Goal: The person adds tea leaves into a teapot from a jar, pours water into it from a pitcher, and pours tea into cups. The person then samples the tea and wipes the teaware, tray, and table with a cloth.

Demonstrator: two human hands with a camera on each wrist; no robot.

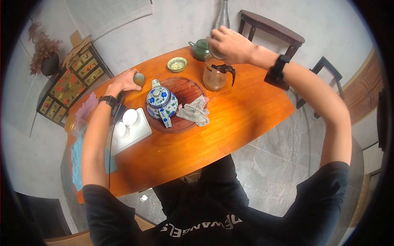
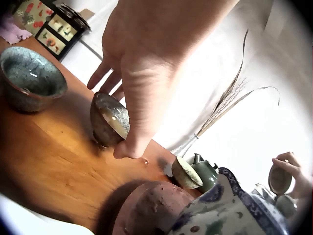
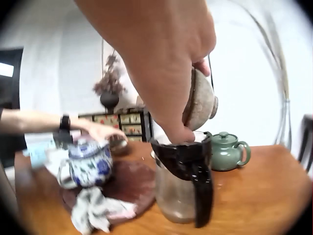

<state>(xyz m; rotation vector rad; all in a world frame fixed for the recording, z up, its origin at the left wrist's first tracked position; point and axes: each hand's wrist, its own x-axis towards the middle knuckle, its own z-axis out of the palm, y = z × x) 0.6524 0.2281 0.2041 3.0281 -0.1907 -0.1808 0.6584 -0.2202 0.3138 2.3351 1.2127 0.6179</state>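
My left hand (image 1: pixel 124 81) grips a small teacup (image 2: pixel 100 125) by its rim, thumb on one side and fingers on the other. Pale liquid shows inside this cup, which tilts close over the wooden table. My right hand (image 1: pixel 233 46) holds another teacup (image 3: pixel 203 100) tipped on its side, right above the mouth of a glass pitcher (image 1: pixel 213 78) with a black handle. Between the hands, a blue-and-white teapot (image 1: pixel 158 100) stands on a round reddish-brown board (image 1: pixel 186 88). Beside the teapot lies a crumpled grey cloth (image 1: pixel 195 111).
Behind the pitcher stand a green teapot (image 1: pixel 200 50) and a pale green bowl (image 1: pixel 177 64). A bluish bowl (image 2: pixel 34 81) is near my left hand. White cups (image 1: pixel 130 117) sit on a white tray (image 1: pixel 137 138) by my left forearm. The table (image 1: pixel 242 119) has a curved edge.
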